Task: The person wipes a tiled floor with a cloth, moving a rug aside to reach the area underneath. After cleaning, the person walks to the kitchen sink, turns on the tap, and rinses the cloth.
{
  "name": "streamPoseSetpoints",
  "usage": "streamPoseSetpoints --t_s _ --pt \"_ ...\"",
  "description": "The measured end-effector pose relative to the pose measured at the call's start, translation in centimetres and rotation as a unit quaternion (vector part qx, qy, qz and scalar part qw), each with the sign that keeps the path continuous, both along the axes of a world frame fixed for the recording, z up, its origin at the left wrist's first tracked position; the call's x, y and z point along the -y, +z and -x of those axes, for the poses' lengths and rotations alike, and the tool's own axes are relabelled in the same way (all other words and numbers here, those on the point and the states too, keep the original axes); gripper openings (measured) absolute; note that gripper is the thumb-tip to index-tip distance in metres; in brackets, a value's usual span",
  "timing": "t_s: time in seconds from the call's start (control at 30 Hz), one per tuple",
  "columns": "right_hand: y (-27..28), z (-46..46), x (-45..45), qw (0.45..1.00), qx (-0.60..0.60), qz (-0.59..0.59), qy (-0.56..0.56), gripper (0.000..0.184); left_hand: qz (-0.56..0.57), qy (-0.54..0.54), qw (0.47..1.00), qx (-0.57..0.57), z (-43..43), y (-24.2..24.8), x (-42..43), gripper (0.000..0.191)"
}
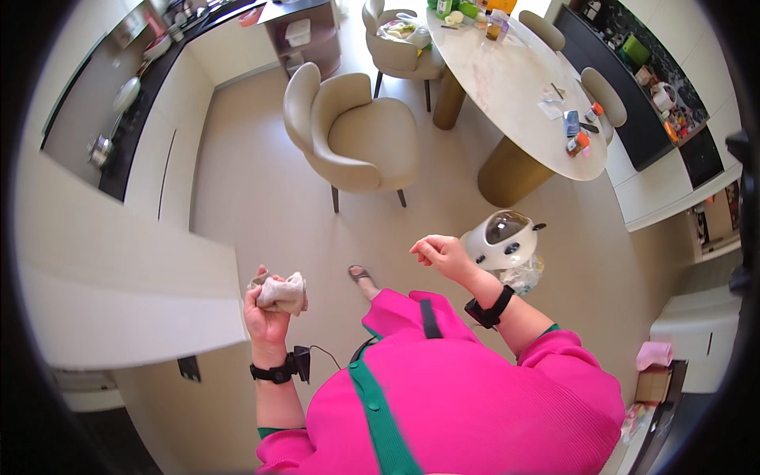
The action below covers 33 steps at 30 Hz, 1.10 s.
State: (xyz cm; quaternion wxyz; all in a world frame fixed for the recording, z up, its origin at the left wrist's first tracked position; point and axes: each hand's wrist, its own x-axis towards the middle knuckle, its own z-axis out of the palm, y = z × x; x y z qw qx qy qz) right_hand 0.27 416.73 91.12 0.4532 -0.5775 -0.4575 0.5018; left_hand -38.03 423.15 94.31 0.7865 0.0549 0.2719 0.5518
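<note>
My left hand is shut on a crumpled light beige cloth, held up in front of my body. Some folds hide part of my fingers. My right hand is raised over the floor with its fingers curled together, and nothing shows in it. Just beyond that hand stands a white rounded container with a dark see-through top and black spots. A clear plastic bag bulges out beside it. Each wrist wears a black strap.
A beige armchair is ahead. To the right, an oval marble table carries jars with orange lids, a phone-like object and vegetables. A black kitchen counter runs along the left; a white cabinet or panel juts in nearby.
</note>
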Motion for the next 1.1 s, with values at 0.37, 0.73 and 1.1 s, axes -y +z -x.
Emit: streamPoseSetpoints --t_s 0.37,0.73,1.1 --pt "1.6 17.6 -43.5 0.996 -0.056 -0.074 0.004 0.025 -0.008 -0.058 0.996 -0.072 11.5 -1.9 -36.8 0.040" --pt "2.1 27.7 -78.7 0.991 -0.049 -0.075 -0.103 0.023 0.119 -0.026 0.987 -0.108 29.1 -6.3 -79.1 0.043" --pt "-0.8 22.5 -111.1 0.958 -0.074 -0.047 -0.274 0.028 -0.024 -0.145 0.987 0.065 18.4 1.0 -126.7 0.035"
